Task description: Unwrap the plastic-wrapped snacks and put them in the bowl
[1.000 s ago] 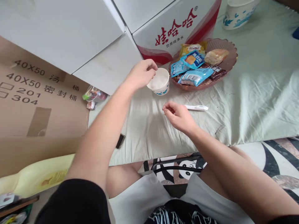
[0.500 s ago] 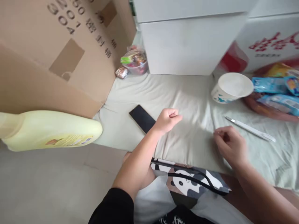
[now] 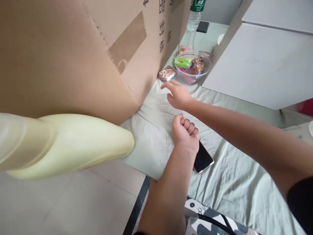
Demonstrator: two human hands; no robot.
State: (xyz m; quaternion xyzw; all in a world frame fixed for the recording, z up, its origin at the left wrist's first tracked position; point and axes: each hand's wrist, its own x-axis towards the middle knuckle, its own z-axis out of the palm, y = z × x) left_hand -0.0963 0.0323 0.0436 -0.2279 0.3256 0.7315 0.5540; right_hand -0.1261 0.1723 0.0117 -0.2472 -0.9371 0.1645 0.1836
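Note:
My right hand (image 3: 178, 95) is open and reaches across to the far side, fingers spread just short of a small brown snack packet (image 3: 167, 73). Beside that packet stands a clear round plastic tub (image 3: 192, 69) holding wrapped snacks, one of them bright green. My left hand (image 3: 185, 130) is curled into a fist, nearer to me, with nothing visible in it. A black smartphone (image 3: 203, 158) lies on the pale green cloth (image 3: 153, 130), partly hidden behind the left fist and wrist.
A big cardboard box (image 3: 97, 65) stands at the left, with a pale yellow bottle (image 3: 85, 140) lying in front of it. White boxes (image 3: 271, 62) rise at the right. Farther back are a water bottle (image 3: 195, 16) and a dark flat object (image 3: 202, 26).
The view has swung left. My right hand has left the spot by the white pen-like tool, opened, and crossed over toward the snack packet. My left hand stays closed near the phone.

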